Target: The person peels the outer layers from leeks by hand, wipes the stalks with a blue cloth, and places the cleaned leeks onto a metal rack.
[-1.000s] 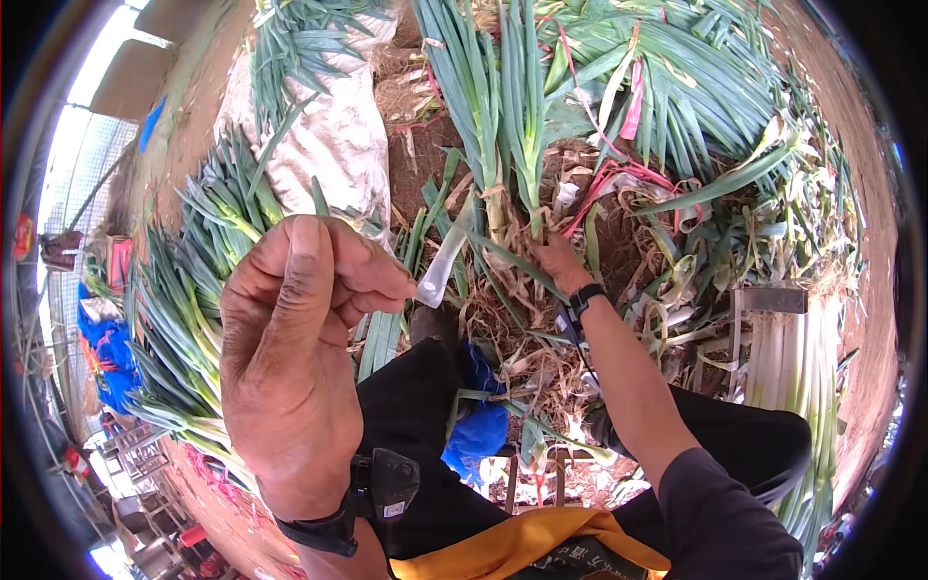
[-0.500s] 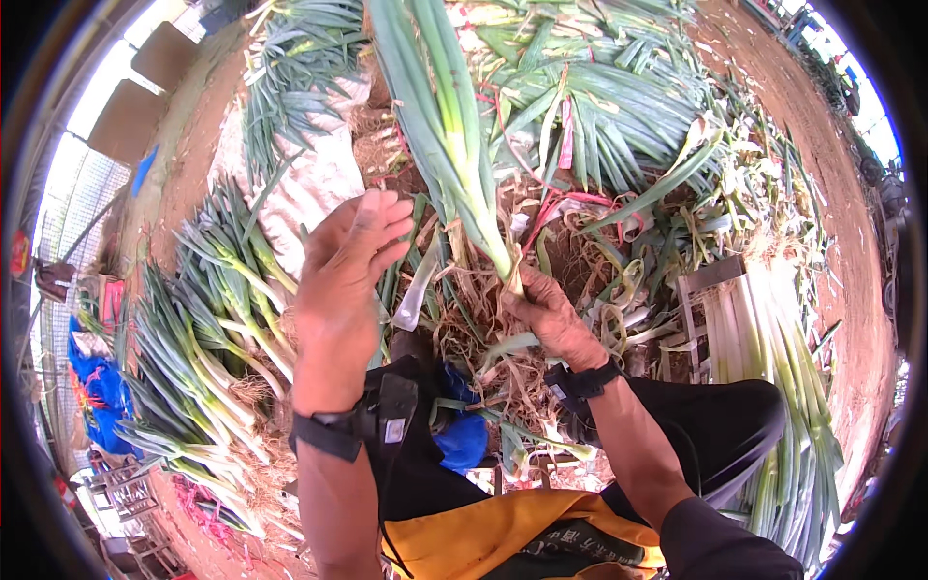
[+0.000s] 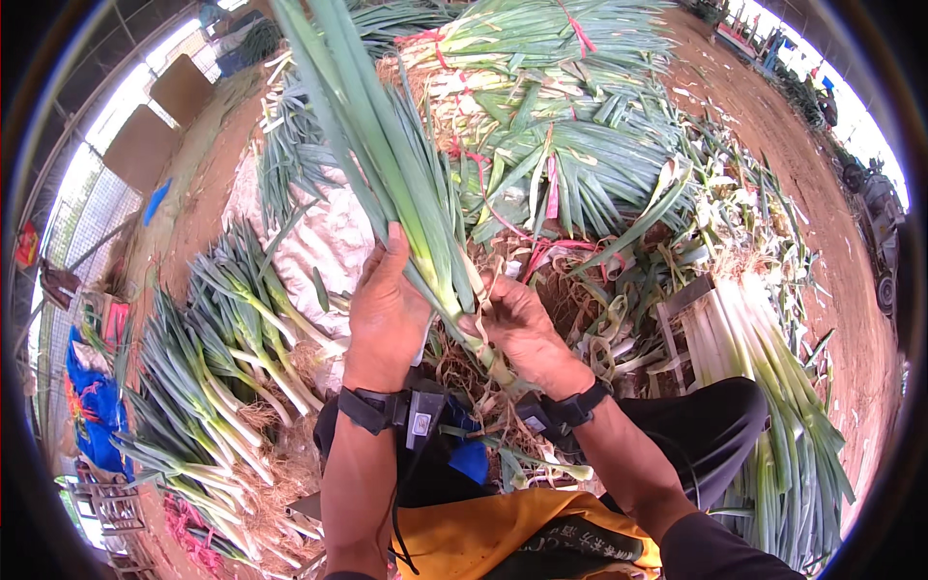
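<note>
A long leek [image 3: 418, 217] slants across the middle, its green leaves up to the far left and its pale base toward me. My left hand [image 3: 387, 314] is wrapped round its lower leaves, thumb on top. Beside the shank, my right hand [image 3: 527, 333] has its fingers pinched on a thin outer leaf [image 3: 475, 280] of the same leek. The root end hangs below my right fingers, partly hidden. Dry peelings and roots [image 3: 498, 454] lie under both hands.
Loose leeks with roots [image 3: 217, 387] lie at the left. Trimmed white leeks [image 3: 739, 333] rest on a low rack [image 3: 674, 333] at the right. Red-tied leek bundles [image 3: 580, 159] are piled at the far side, by a pale sheet [image 3: 314, 227]. A blue bag [image 3: 97, 391] stands far left.
My left hand has gone from raised and free to gripping the leek. The leek has tilted left and come nearer, and my right hand has shifted from its base to an outer leaf.
</note>
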Action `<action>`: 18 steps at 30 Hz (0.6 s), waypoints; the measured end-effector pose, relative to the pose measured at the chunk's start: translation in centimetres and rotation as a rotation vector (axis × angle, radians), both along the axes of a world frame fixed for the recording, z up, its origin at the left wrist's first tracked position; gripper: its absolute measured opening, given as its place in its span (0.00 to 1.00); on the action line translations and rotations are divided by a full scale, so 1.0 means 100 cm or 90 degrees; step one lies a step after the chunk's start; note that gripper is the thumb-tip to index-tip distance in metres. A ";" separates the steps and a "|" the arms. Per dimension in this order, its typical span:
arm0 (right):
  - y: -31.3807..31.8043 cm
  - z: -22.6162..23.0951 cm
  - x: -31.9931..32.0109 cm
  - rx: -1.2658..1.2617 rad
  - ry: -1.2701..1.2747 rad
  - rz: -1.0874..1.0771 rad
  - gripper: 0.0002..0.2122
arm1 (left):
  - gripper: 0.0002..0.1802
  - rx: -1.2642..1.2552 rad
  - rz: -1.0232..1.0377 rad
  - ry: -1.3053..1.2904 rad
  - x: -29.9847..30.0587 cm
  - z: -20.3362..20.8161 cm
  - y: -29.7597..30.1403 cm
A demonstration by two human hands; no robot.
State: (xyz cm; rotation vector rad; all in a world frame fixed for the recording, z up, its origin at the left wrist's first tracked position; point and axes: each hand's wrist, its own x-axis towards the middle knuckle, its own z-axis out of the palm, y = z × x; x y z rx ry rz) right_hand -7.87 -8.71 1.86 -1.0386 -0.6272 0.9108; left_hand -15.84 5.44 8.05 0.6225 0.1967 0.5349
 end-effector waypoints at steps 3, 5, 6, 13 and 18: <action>0.013 0.014 -0.008 -0.005 -0.035 -0.067 0.20 | 0.18 0.019 0.031 0.005 -0.002 -0.005 0.000; 0.020 0.013 -0.014 0.014 -0.092 -0.090 0.21 | 0.18 0.031 0.042 0.009 -0.003 -0.005 0.001; 0.022 0.013 -0.017 0.031 -0.147 -0.114 0.22 | 0.18 0.040 0.044 -0.007 -0.004 -0.001 0.000; 0.019 0.011 -0.020 -0.029 -0.350 -0.214 0.21 | 0.17 -0.018 0.152 0.028 -0.002 -0.002 0.001; 0.019 0.018 -0.031 0.022 -0.408 -0.259 0.18 | 0.15 0.052 0.256 0.092 -0.004 -0.010 0.006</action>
